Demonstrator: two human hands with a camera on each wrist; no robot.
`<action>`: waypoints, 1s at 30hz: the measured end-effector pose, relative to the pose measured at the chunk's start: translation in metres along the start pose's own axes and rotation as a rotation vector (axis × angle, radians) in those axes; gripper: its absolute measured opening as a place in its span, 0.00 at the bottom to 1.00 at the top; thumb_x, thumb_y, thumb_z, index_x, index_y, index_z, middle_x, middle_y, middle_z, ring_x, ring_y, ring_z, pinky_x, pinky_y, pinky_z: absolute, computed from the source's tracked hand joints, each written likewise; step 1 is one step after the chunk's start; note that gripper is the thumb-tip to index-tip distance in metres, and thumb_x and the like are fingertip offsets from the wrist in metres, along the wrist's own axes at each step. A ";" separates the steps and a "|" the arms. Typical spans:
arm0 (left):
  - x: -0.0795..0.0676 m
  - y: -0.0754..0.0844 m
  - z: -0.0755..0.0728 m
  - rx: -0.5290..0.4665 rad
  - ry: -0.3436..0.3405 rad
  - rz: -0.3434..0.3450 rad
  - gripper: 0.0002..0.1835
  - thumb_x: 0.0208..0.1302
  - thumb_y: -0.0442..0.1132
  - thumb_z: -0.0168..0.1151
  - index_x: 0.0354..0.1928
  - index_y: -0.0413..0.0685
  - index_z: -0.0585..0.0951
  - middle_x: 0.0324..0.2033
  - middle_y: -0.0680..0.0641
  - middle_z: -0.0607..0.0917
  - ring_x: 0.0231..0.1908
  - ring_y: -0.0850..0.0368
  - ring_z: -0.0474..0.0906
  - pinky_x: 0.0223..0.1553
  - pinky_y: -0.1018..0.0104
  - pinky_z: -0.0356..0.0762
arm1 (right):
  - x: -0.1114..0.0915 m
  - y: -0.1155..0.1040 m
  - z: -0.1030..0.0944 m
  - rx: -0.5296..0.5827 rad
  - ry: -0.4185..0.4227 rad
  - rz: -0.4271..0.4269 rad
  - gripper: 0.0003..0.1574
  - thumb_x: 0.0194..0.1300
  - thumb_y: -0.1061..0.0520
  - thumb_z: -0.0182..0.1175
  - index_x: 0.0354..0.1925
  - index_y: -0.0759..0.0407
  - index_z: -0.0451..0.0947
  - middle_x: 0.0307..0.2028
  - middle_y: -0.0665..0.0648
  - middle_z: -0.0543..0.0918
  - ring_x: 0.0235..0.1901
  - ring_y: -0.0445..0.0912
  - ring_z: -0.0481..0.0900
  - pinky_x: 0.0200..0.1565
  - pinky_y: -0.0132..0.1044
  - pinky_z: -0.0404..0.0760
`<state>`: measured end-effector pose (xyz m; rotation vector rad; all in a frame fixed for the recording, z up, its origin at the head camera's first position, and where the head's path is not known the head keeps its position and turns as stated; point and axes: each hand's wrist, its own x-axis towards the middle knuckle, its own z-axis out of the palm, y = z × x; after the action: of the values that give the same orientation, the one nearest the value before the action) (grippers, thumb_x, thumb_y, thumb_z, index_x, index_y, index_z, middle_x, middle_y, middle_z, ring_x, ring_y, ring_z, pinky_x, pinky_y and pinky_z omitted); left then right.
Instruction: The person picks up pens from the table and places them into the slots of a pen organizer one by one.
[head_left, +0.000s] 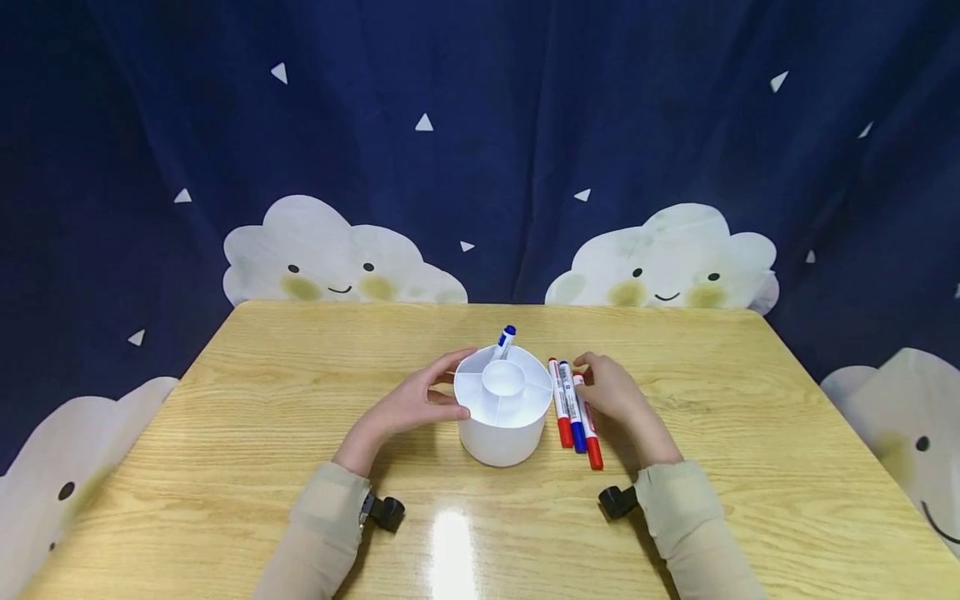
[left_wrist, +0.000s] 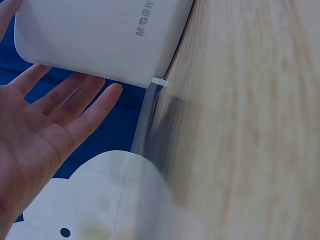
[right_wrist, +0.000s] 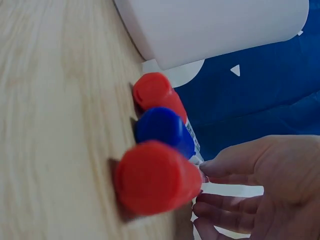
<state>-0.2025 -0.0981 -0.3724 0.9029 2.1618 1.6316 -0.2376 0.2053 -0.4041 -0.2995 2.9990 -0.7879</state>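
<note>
A round white desk organizer (head_left: pixel 501 442) with a central cup and several compartments stands on the table. One blue-capped marker (head_left: pixel 505 340) leans upright in its back compartment. My left hand (head_left: pixel 415 400) rests on the organizer's left side, thumb at the front rim and fingers toward the back; in the left wrist view its fingers look straight against the wall. To the right lie a red marker (head_left: pixel 561 408), a blue marker (head_left: pixel 573 408) and an outer red marker (head_left: pixel 588 429), side by side. My right hand (head_left: pixel 611 389) pinches the outer red marker near its far end.
The wooden table (head_left: pixel 247 433) ends at a dark blue curtain (head_left: pixel 480 167) with clouds and white triangles. A black wrist camera (head_left: pixel 388 513) hangs by the left sleeve, another black camera (head_left: pixel 618 502) by the right one.
</note>
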 end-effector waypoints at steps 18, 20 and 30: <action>0.004 -0.017 -0.002 0.000 0.010 0.019 0.41 0.46 0.40 0.65 0.63 0.54 0.55 0.56 0.52 0.63 0.51 0.48 0.64 0.45 0.55 0.71 | -0.001 0.001 0.002 -0.014 0.034 0.063 0.23 0.48 0.59 0.55 0.43 0.69 0.69 0.29 0.61 0.76 0.28 0.49 0.73 0.31 0.40 0.73; 0.005 -0.023 -0.002 0.006 0.012 0.021 0.41 0.46 0.41 0.65 0.63 0.55 0.55 0.56 0.53 0.63 0.51 0.49 0.64 0.45 0.57 0.71 | -0.002 -0.001 0.000 -0.004 0.044 0.070 0.23 0.48 0.59 0.55 0.44 0.68 0.69 0.29 0.60 0.76 0.28 0.49 0.72 0.29 0.38 0.72; 0.001 -0.008 -0.001 -0.007 0.004 0.017 0.41 0.47 0.39 0.64 0.63 0.51 0.55 0.56 0.49 0.63 0.52 0.46 0.63 0.46 0.54 0.70 | -0.007 -0.012 -0.022 0.037 0.153 0.038 0.25 0.49 0.58 0.53 0.47 0.66 0.68 0.35 0.62 0.74 0.32 0.51 0.71 0.30 0.39 0.72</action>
<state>-0.2060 -0.0995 -0.3799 0.9189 2.1556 1.6493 -0.2296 0.2066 -0.3793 -0.1879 3.1159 -0.9018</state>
